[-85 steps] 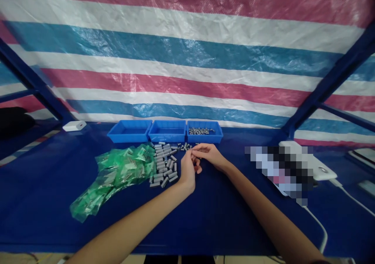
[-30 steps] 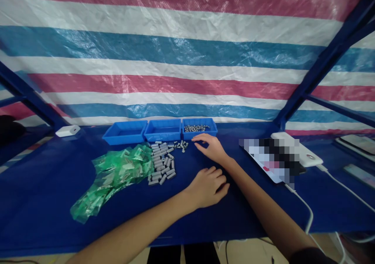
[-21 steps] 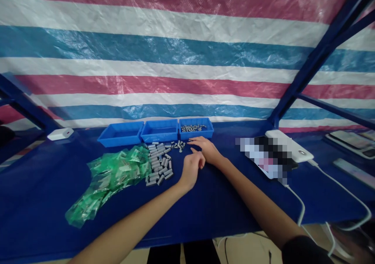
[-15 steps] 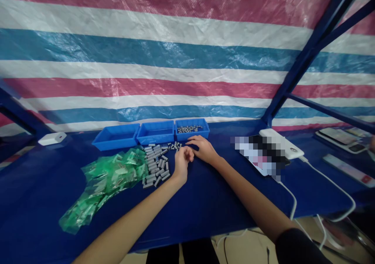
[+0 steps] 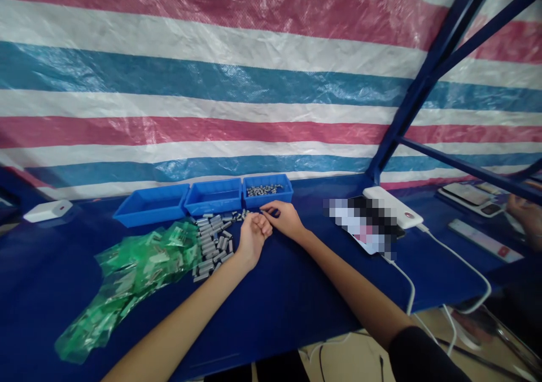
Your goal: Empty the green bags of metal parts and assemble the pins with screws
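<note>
My left hand point(image 5: 253, 236) is closed with its fingers curled, beside a pile of grey metal cylinders point(image 5: 207, 239). Whatever it holds is hidden. Close by on the right, my right hand point(image 5: 284, 219) brings thumb and forefinger together; anything between them is too small to make out. Small shiny metal pieces point(image 5: 239, 215) lie just beyond my left hand. Behind my hands, the right-hand blue bin point(image 5: 268, 199) holds many similar small metal pieces. The middle blue bin point(image 5: 214, 207) and the left blue bin point(image 5: 148, 218) show no contents.
A green plastic bag point(image 5: 139, 274) with small parts in it lies left of the cylinders. Further right are a phone point(image 5: 364, 239) and a white power bank point(image 5: 396, 208) with cables. At the far right a co-worker's hand point(image 5: 525, 218) shows. A white adapter point(image 5: 48, 211) sits far left.
The whole view has shifted, so the tabletop things sit further left. My right thumb and forefinger have drawn closer together. A co-worker's hand shows more at the right edge.
</note>
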{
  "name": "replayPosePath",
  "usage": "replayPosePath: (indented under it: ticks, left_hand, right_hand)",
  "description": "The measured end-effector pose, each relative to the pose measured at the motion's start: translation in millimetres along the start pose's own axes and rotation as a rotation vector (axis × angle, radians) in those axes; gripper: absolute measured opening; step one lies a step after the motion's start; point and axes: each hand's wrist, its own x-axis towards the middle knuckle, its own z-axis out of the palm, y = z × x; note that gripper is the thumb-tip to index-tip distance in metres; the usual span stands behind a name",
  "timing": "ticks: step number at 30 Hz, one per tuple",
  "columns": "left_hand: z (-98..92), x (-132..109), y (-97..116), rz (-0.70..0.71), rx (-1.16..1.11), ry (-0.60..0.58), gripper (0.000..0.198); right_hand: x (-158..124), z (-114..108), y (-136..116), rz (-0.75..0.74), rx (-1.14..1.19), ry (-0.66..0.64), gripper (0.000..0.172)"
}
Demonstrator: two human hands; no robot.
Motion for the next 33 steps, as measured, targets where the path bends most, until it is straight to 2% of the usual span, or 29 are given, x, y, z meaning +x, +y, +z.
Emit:
replayPosePath:
  ticks: [4,8,18,27,33]
  left_hand:
    - [-0.6,2.0,-1.4,-0.038,0.023,-0.004,0.034]
    - [-0.8,2.1,-1.5,-0.043,0.06,0.01,0.042]
    - [1.4,-1.3,-5.9,0.006,0.11,0.011,0.041]
    - [-1.6,1.7,-6.0,-0.027,0.031,0.055,0.033]
    - [-5.0,3.9,-5.9,-0.054,0.013,0.055,0.036]
  right_hand:
    - [3.8,5.7,-5.9,0.173,0.454,0.062,0.024]
    - [3.6,6.0,-12.5,0.281,0.623,-0.005,0.037]
    - [1.1,5.8,-13.8,0.278,0.695,-0.038,0.039]
    - [0.0,6.9,-11.6,0.24,0.649,-0.056,0.036]
    - [-1.8,6.9,-9.1,0.22,0.605,-0.079,0.033]
